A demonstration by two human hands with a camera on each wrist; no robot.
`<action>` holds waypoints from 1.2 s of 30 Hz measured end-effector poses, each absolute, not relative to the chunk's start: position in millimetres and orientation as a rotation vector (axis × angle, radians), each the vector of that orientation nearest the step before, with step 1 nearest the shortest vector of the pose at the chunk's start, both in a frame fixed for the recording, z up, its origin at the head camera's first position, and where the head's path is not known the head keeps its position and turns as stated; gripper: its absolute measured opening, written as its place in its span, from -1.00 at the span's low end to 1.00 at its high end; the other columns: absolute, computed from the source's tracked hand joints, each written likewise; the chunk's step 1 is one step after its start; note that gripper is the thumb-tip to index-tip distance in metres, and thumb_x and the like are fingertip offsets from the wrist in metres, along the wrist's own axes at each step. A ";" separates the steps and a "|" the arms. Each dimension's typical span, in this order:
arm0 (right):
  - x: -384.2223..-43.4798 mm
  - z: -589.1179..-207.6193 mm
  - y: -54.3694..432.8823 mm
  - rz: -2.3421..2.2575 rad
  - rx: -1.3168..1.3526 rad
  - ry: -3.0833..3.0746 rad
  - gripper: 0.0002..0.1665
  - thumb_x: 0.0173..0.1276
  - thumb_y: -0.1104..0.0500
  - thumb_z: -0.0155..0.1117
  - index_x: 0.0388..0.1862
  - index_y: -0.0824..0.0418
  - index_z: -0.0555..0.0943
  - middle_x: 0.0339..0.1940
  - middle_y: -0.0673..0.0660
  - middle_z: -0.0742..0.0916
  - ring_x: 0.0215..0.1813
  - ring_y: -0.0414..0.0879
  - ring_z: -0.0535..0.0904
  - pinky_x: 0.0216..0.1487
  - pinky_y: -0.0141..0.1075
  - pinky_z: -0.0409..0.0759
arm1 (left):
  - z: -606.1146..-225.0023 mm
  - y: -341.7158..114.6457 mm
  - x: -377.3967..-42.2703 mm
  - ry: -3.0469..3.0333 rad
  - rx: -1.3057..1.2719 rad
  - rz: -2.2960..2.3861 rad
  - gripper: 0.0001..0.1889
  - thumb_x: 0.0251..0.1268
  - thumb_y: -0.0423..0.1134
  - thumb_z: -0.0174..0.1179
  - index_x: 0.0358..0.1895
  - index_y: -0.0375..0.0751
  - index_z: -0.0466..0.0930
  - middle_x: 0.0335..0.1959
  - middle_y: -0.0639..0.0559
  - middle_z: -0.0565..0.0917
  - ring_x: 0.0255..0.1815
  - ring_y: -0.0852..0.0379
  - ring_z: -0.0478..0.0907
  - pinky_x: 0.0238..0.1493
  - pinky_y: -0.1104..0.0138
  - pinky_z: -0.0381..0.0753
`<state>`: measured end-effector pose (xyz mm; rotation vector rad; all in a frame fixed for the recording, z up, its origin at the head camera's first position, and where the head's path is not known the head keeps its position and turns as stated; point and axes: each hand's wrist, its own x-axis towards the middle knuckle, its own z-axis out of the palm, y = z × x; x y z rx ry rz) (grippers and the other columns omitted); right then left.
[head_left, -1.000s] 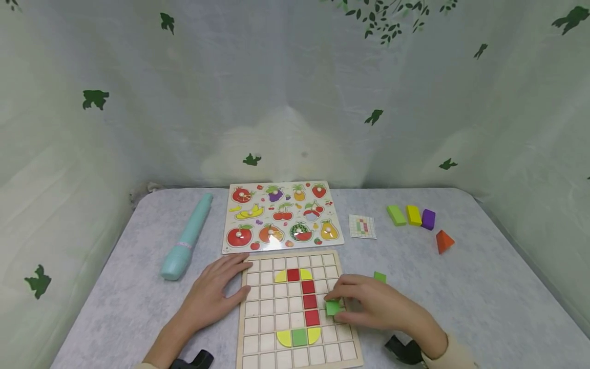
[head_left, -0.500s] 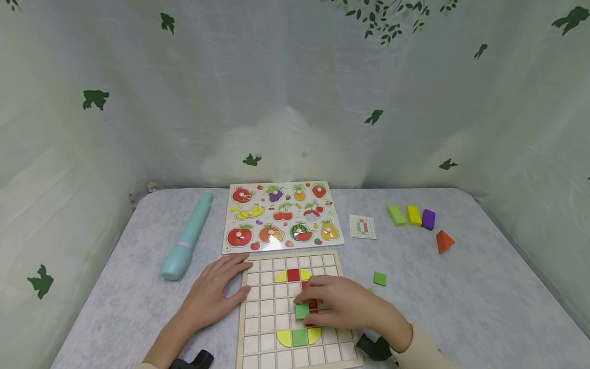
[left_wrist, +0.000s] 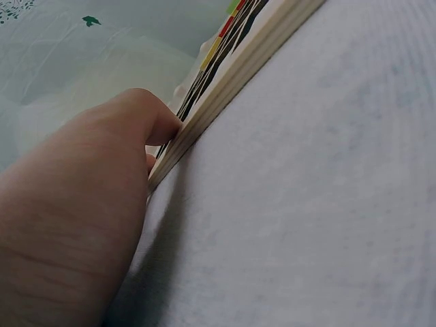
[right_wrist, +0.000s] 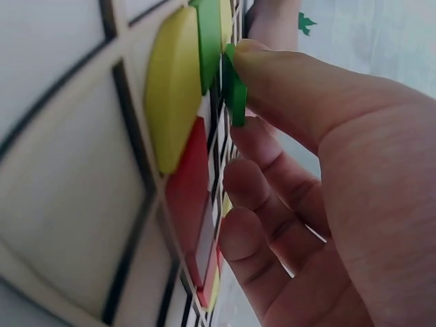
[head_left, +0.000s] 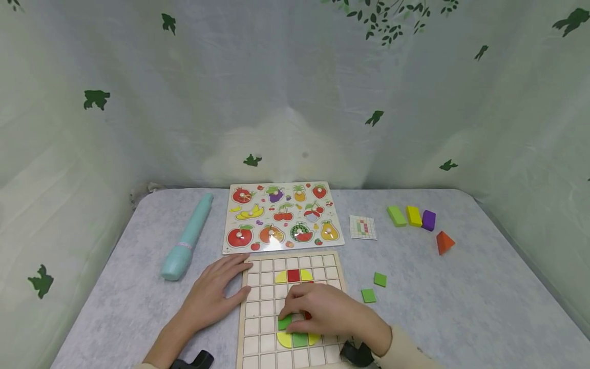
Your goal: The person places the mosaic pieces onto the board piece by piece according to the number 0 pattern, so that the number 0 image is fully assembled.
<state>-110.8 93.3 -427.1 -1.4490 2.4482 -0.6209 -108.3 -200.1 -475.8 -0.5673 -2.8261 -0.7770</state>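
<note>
A wooden grid board lies at the front of the table, with red and green square tiles and yellow quarter-round tiles set in its cells. My right hand pinches a green square tile between thumb and fingers, over a cell just above the lower left yellow tile. The right wrist view shows that green tile tilted at the thumb tip. My left hand rests at the board's left edge, fingers straight, thumb against the side. In the left wrist view the thumb touches the board's edge.
Two loose green tiles lie right of the board. Behind it sits a fruit puzzle, with a small pattern card beside it. A teal cylindrical object lies left. Green, yellow and purple blocks and an orange pyramid stand back right.
My right hand has carried the green tile leftward across the board, from right of the red column to its left side. My left hand has stayed at the board's edge.
</note>
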 end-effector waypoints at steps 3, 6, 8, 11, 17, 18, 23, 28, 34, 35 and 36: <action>-109.7 -428.9 91.7 -0.603 -1.469 2.450 -0.73 0.49 -0.16 0.29 0.03 -0.15 0.77 -0.13 -0.26 0.67 -0.29 -0.47 0.43 -0.15 -0.69 0.41 | -475.5 -199.7 -108.5 -2.830 -0.565 -0.774 -0.46 0.28 -0.03 0.41 0.33 0.02 0.61 0.49 0.08 0.48 0.52 -0.07 0.34 0.46 -0.16 0.33; -108.7 -430.0 91.1 -0.596 -1.471 2.458 -0.72 0.50 -0.18 0.27 0.04 -0.17 0.77 -0.11 -0.26 0.68 -0.24 -0.48 0.46 -0.10 -0.69 0.42 | -475.3 -199.6 -108.6 -2.834 -0.562 -0.780 -0.46 0.28 -0.03 0.41 0.33 0.03 0.61 0.49 0.08 0.48 0.52 -0.07 0.33 0.47 -0.16 0.32; -108.1 -430.1 91.0 -0.597 -1.464 2.461 -0.71 0.50 -0.19 0.27 0.06 -0.18 0.77 -0.11 -0.26 0.68 -0.23 -0.48 0.47 -0.12 -0.69 0.42 | -475.2 -199.9 -108.7 -2.835 -0.562 -0.779 -0.46 0.28 -0.03 0.41 0.33 0.03 0.61 0.49 0.08 0.48 0.52 -0.08 0.33 0.47 -0.17 0.32; -107.7 -430.0 92.7 -0.598 -1.457 2.460 -0.68 0.51 -0.20 0.26 0.10 -0.19 0.76 -0.09 -0.26 0.68 -0.22 -0.46 0.49 -0.12 -0.67 0.45 | -475.7 -200.5 -108.3 -2.833 -0.560 -0.779 -0.46 0.27 -0.03 0.41 0.32 0.04 0.61 0.49 0.08 0.48 0.52 -0.08 0.33 0.46 -0.17 0.33; -112.0 -423.5 108.9 -0.606 -1.389 2.515 -0.67 0.51 -0.13 0.29 0.17 -0.15 0.72 0.04 -0.23 0.70 0.00 -0.36 0.54 0.09 -0.50 0.57 | -476.8 -200.5 -108.2 -2.826 -0.565 -0.782 -0.46 0.27 -0.03 0.41 0.33 0.03 0.61 0.49 0.08 0.48 0.53 -0.07 0.32 0.47 -0.17 0.32; -113.4 -421.8 113.4 -0.614 -1.365 2.526 -0.68 0.50 -0.11 0.31 0.17 -0.14 0.71 0.05 -0.23 0.70 0.00 -0.34 0.54 0.09 -0.49 0.58 | -476.8 -200.5 -108.3 -2.826 -0.566 -0.781 -0.46 0.27 -0.03 0.41 0.33 0.03 0.61 0.49 0.08 0.48 0.53 -0.07 0.32 0.47 -0.16 0.32; -118.7 -415.5 140.1 -0.644 -1.279 2.586 -0.66 0.46 -0.04 0.38 0.18 -0.11 0.72 0.05 -0.21 0.71 0.03 -0.31 0.58 0.09 -0.42 0.64 | -476.4 -200.3 -108.7 -2.822 -0.571 -0.766 -0.46 0.27 -0.03 0.41 0.32 0.02 0.61 0.49 0.08 0.48 0.53 -0.07 0.33 0.47 -0.16 0.32; -121.8 -414.1 167.6 -0.676 -1.170 2.630 -0.64 0.41 0.00 0.44 0.16 -0.07 0.73 0.03 -0.18 0.72 -0.01 -0.28 0.60 0.02 -0.38 0.67 | -475.8 -200.3 -108.7 -2.815 -0.577 -0.765 -0.46 0.27 -0.04 0.41 0.32 0.02 0.61 0.48 0.08 0.49 0.52 -0.07 0.33 0.46 -0.16 0.33; -123.6 -417.6 197.9 -0.654 -1.017 2.685 -0.64 0.38 0.00 0.46 0.15 -0.10 0.73 0.02 -0.23 0.70 -0.06 -0.31 0.56 -0.02 -0.36 0.67 | -476.9 -200.1 -108.9 -2.811 -0.583 -0.770 -0.46 0.27 -0.05 0.42 0.32 0.01 0.61 0.48 0.07 0.49 0.52 -0.07 0.34 0.45 -0.17 0.34; -123.4 -418.7 202.8 -0.647 -0.995 2.693 -0.64 0.38 0.00 0.46 0.15 -0.11 0.73 0.01 -0.24 0.70 -0.06 -0.32 0.56 -0.02 -0.36 0.67 | -477.2 -200.2 -108.9 -2.810 -0.583 -0.770 -0.46 0.26 -0.05 0.42 0.32 0.01 0.61 0.48 0.07 0.49 0.52 -0.07 0.34 0.45 -0.17 0.34; -123.2 -419.7 207.6 -0.647 -0.976 2.697 -0.64 0.37 0.00 0.47 0.14 -0.11 0.73 0.01 -0.24 0.69 -0.06 -0.32 0.55 -0.02 -0.36 0.67 | -477.6 -200.3 -108.9 -2.809 -0.583 -0.770 -0.46 0.26 -0.04 0.42 0.32 0.01 0.61 0.48 0.07 0.49 0.52 -0.07 0.34 0.45 -0.17 0.34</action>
